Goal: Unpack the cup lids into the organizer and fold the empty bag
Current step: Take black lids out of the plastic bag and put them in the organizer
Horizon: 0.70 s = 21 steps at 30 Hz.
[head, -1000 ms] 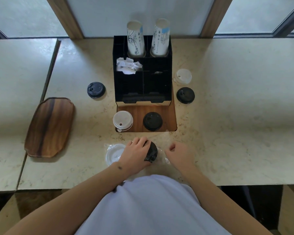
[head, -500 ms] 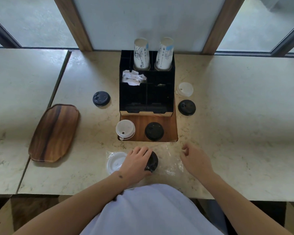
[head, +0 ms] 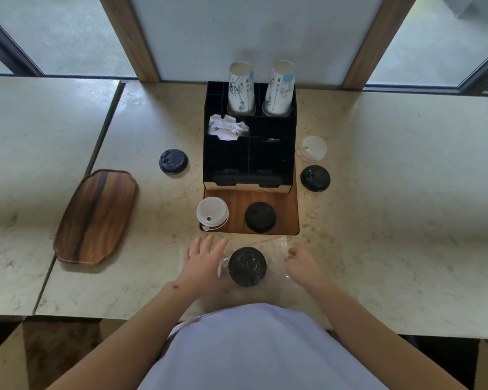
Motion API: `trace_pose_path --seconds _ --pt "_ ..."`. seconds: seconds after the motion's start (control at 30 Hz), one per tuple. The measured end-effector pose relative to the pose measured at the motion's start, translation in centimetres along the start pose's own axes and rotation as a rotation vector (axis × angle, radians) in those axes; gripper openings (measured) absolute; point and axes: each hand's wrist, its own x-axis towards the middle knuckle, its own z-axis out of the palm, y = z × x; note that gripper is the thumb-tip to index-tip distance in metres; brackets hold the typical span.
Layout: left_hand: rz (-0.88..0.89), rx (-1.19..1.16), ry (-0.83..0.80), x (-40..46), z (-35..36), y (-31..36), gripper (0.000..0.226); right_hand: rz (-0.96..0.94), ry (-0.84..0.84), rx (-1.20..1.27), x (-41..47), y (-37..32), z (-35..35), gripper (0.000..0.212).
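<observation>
Now left hand off black lid, covering white lid.

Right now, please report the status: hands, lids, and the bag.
Left hand open, flat on clear bag. Right hand curled at bag's right edge, grip unclear. Black lid between them under plastic. Organizer path unobstructed.
</observation>
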Motion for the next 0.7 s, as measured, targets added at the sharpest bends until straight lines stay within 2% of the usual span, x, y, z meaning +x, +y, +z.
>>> trace_pose_path --seconds 0.07,0.2,0.3,0.43,0.47,0.6,0.7 --pt "-0.016 0.001 -0.022 -0.2 -0.3 -1.0 0.119 0.019 -0.028 0.082 0.4 0.4 -0.4 0.016" --pt "-0.034 0.038 0.007 -1.3 -0.2 -2.7 0.111 0.102 -0.128 0.322 0.3 0.2 -1.1 0.024" --pt "-0.011 0.016 0.073 -1.8 0.3 -3.1 0.102 0.097 -0.230 0.386 0.4 0.1 -1.5 0.025" --pt "-0.005 -0.036 0.096 -2.0 0.4 -3.4 0.099 0.082 -0.389 0.434 0.5 -0.3 -1.5 0.010" --pt "-0.008 -0.044 0.096 -2.0 0.4 -3.5 0.099 0.083 -0.399 0.427 0.4 -0.6 -1.4 0.006" --pt "-0.015 -0.063 0.104 -2.0 0.5 -3.5 0.099 0.005 -0.382 0.431 0.7 -1.3 -0.8 0.013" --pt "-0.012 -0.057 0.117 -2.1 0.5 -3.4 0.099 0.067 -0.348 0.482 0.8 -1.5 -0.1 0.015"
